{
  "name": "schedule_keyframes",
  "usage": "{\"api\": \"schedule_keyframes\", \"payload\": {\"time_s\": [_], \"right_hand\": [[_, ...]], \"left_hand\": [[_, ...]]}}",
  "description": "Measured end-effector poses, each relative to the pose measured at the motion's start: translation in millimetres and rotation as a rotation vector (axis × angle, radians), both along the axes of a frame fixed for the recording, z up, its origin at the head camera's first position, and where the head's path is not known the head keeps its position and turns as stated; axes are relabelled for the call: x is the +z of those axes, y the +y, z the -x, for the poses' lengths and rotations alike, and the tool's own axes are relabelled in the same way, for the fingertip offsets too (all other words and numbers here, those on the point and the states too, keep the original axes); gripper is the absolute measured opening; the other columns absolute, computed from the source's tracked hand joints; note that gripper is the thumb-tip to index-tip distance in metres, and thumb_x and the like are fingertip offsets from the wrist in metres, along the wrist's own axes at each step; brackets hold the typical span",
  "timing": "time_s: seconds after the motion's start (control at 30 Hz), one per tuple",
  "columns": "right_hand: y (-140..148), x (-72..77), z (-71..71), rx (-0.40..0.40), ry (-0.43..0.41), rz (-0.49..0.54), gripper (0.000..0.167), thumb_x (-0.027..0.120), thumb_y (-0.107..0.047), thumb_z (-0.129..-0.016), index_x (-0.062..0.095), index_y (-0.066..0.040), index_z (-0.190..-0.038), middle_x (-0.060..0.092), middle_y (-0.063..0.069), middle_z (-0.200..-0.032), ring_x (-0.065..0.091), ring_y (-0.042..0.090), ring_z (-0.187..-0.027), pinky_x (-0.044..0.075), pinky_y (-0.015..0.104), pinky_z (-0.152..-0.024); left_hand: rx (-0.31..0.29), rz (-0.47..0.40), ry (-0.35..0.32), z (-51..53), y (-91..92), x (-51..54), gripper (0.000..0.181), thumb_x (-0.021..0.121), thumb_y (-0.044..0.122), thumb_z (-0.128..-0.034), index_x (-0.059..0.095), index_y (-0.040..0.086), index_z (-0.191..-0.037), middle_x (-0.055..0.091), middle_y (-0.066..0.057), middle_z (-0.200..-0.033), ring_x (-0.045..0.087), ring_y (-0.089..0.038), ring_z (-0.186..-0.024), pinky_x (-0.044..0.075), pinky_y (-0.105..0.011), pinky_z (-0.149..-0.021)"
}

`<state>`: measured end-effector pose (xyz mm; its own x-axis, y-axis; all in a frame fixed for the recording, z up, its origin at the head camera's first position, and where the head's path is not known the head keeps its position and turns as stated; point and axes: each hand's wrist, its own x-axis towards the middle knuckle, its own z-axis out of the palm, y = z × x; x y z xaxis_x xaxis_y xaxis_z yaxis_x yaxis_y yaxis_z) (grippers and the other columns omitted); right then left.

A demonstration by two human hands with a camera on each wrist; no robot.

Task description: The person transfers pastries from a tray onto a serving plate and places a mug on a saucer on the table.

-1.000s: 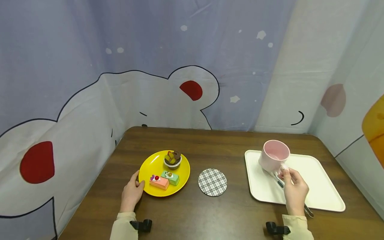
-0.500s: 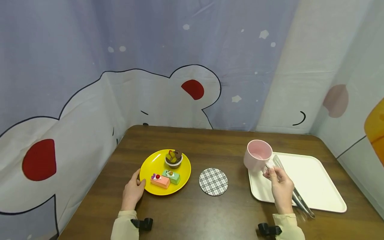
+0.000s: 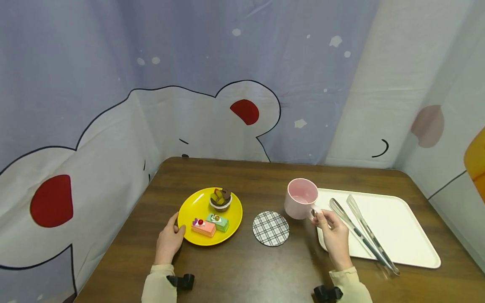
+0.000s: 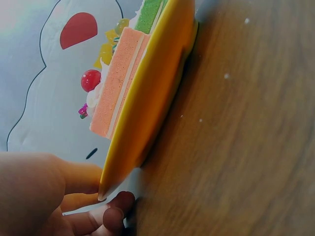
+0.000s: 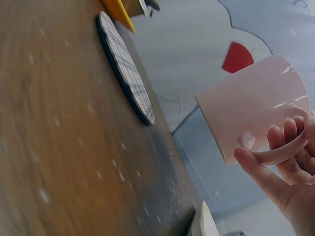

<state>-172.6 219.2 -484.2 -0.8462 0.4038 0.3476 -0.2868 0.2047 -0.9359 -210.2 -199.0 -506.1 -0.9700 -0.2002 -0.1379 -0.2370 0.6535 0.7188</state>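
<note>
My right hand (image 3: 333, 235) grips the handle of a pink mug (image 3: 297, 202), which hangs above the table between a round checked coaster (image 3: 270, 228) and a white tray (image 3: 401, 227). In the right wrist view the mug (image 5: 256, 105) is clear of the tabletop, with fingers curled through its handle. At the left, my left hand (image 3: 169, 242) pinches the rim of a yellow plate (image 3: 189, 212), thumb on top and fingers beneath. On the plate sit a pink cake slice (image 3: 203, 228), a green cake slice (image 3: 218, 221) and a chocolate cupcake (image 3: 220, 199).
Metal tongs (image 3: 365, 235) lie across the tray, their joined end reaching past its front edge. The brown wooden table (image 3: 242, 273) backs onto a printed curtain (image 3: 197, 50).
My right hand has carried the mug leftward, from over the tray to near the coaster, uncovering the tongs. The left hand stays at the plate's rim.
</note>
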Motion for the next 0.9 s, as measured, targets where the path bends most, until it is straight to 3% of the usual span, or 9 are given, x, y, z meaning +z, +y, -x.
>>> {"api": "schedule_keyframes", "payload": {"time_s": [0.2,0.5,0.9], "right_hand": [[-12.9,-0.1,-1.1,0.054,-0.028,-0.029,0.018,0.056,-0.002,-0.094,0.064,0.014,-0.096,0.067,-0.008,-0.074,0.067,-0.001,-0.068,0.054,0.015,-0.067],[-28.7,-5.9,0.5,0.148,-0.028,0.009,0.018,0.056,-0.001,-0.095,0.063,0.015,-0.095,0.066,0.003,-0.077,0.067,0.005,-0.070,0.056,0.021,-0.068],[-43.9,-11.7,0.6,0.239,0.005,-0.004,0.018,0.056,0.002,-0.094,0.062,0.018,-0.095,0.066,-0.004,-0.076,0.067,0.004,-0.069,0.057,0.023,-0.065]], "left_hand": [[-0.002,-0.002,-0.002,0.8,-0.1,0.6,0.058,0.048,0.021,-0.0984,0.028,0.003,-0.150,0.047,-0.010,-0.080,0.043,-0.019,-0.066,0.033,-0.029,-0.060],[0.011,0.006,-0.014,1.4,-0.2,-0.3,0.059,0.048,0.021,-0.0983,0.028,0.002,-0.150,0.048,-0.011,-0.081,0.043,-0.019,-0.066,0.034,-0.028,-0.060],[0.003,-0.001,-0.009,-0.2,-0.1,0.2,0.058,0.048,0.021,-0.0984,0.028,0.003,-0.150,0.047,-0.010,-0.080,0.043,-0.019,-0.066,0.033,-0.029,-0.060]]}}
